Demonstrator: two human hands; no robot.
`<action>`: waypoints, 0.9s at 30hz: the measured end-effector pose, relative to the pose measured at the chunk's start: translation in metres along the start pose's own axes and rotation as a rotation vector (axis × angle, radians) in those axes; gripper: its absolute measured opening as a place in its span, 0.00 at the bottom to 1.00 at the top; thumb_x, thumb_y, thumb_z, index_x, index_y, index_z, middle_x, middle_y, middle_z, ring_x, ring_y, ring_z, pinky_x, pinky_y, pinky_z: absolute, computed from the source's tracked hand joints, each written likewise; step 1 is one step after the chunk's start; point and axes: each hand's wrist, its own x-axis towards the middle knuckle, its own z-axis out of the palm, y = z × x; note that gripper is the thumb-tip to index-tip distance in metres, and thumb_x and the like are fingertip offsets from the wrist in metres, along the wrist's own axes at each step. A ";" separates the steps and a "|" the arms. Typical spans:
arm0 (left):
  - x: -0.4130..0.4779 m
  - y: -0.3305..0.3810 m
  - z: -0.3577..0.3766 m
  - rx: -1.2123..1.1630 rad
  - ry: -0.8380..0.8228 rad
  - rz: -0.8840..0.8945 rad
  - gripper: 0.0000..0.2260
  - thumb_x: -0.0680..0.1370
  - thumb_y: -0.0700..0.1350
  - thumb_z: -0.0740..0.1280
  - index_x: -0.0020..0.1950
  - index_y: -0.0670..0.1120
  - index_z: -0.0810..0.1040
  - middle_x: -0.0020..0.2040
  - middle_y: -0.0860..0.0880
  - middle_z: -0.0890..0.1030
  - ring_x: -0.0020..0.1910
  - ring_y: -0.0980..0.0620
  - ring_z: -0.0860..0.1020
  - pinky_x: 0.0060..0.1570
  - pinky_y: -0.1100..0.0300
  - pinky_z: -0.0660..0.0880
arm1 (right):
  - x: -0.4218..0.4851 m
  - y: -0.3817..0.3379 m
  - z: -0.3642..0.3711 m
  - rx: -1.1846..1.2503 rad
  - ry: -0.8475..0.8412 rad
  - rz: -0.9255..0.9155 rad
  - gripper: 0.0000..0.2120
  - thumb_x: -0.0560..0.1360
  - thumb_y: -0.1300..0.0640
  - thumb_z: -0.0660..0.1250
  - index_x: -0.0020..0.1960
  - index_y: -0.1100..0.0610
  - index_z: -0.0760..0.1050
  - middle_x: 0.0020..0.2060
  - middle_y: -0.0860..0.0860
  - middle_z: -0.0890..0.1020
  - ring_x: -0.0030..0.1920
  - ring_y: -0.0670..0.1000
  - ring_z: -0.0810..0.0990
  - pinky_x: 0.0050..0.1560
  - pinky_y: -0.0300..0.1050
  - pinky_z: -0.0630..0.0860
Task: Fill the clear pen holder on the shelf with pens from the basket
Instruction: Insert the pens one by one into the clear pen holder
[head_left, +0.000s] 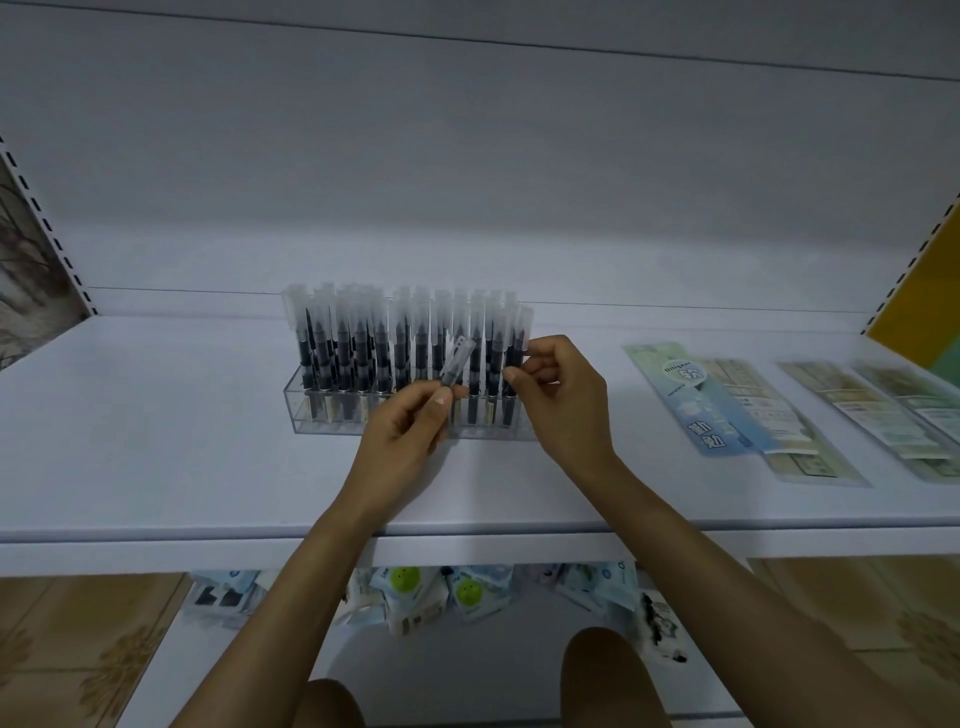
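A clear pen holder (317, 413) stands on the white shelf (156, 441), packed with several upright black pens with clear caps (363, 338). My left hand (402, 436) pinches one pen (457, 364) between thumb and fingers, tilted, just in front of the holder's middle. My right hand (561, 395) is at the holder's right end, its thumb and fingers curled round the rightmost pen (517, 343) standing there. The basket is not in view.
Flat packaged stationery cards (727, 400) lie on the shelf to the right, more of them (872, 415) further right. A lower shelf holds small packets (467, 597). Perforated uprights (52, 234) bound the shelf on both sides.
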 end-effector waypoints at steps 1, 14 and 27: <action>0.000 0.001 0.000 0.003 0.002 0.003 0.12 0.78 0.49 0.60 0.54 0.45 0.79 0.28 0.57 0.71 0.28 0.61 0.67 0.29 0.71 0.65 | 0.000 0.000 -0.001 0.018 0.000 0.006 0.09 0.73 0.58 0.72 0.48 0.51 0.72 0.37 0.40 0.76 0.39 0.37 0.77 0.41 0.30 0.74; -0.001 0.001 0.002 -0.025 -0.021 0.037 0.12 0.76 0.49 0.62 0.54 0.45 0.79 0.28 0.59 0.73 0.28 0.62 0.69 0.30 0.73 0.65 | -0.004 0.000 0.000 0.055 0.015 -0.040 0.10 0.72 0.58 0.72 0.46 0.52 0.71 0.36 0.42 0.77 0.38 0.42 0.77 0.40 0.34 0.76; 0.001 -0.006 0.000 -0.023 -0.030 0.060 0.08 0.74 0.49 0.65 0.50 0.47 0.80 0.30 0.56 0.73 0.28 0.61 0.67 0.30 0.70 0.65 | -0.031 -0.021 -0.013 0.325 0.102 0.069 0.04 0.75 0.55 0.70 0.47 0.54 0.76 0.39 0.50 0.81 0.39 0.53 0.81 0.42 0.54 0.80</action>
